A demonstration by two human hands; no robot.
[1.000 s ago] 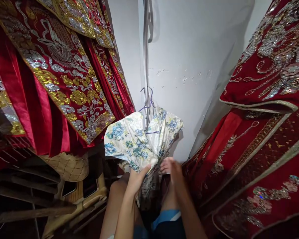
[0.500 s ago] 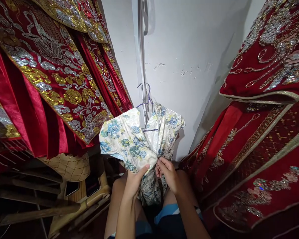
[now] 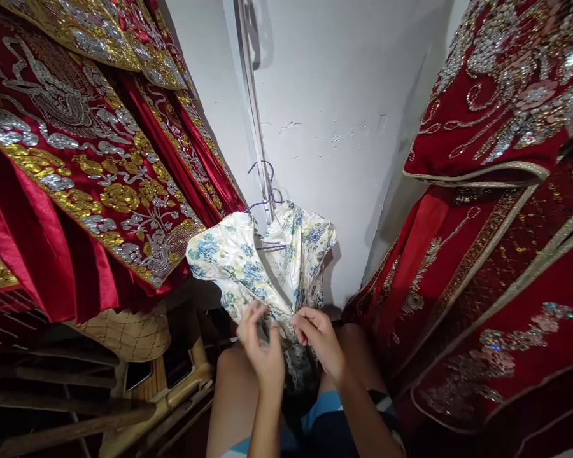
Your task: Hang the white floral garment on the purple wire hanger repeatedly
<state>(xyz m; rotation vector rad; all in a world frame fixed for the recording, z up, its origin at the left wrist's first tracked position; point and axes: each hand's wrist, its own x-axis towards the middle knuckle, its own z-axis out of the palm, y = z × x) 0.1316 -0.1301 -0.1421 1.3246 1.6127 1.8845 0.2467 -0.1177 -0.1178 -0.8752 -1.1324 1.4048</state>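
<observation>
A short-sleeved white dress (image 3: 233, 264) with blue flowers and green leaves hangs on a thin purple hanger (image 3: 270, 184) in front of me. Its front is parted in a deep V, and the lower part falls in dark shadow between my knees. My right hand (image 3: 321, 338) pinches the dress at the bottom of the V, thumb against fingers. To its left, my left hand (image 3: 262, 350) is in front of the cloth with fingers apart and slightly blurred; it holds nothing that I can see.
Red embroidered garments (image 3: 124, 197) with gold and silver sequins hang on the left, and more red beaded ones (image 3: 487, 235) on the right. A grey metal upright (image 3: 251, 95) runs along the pale wall (image 3: 334, 83). Low left, phones (image 3: 179, 369) lie on a bamboo chair (image 3: 157, 407).
My left hand has let go of the cloth and its fingers have spread. My right hand keeps its pinch. The view has shifted slightly, and the dress's neckline hangs wider.
</observation>
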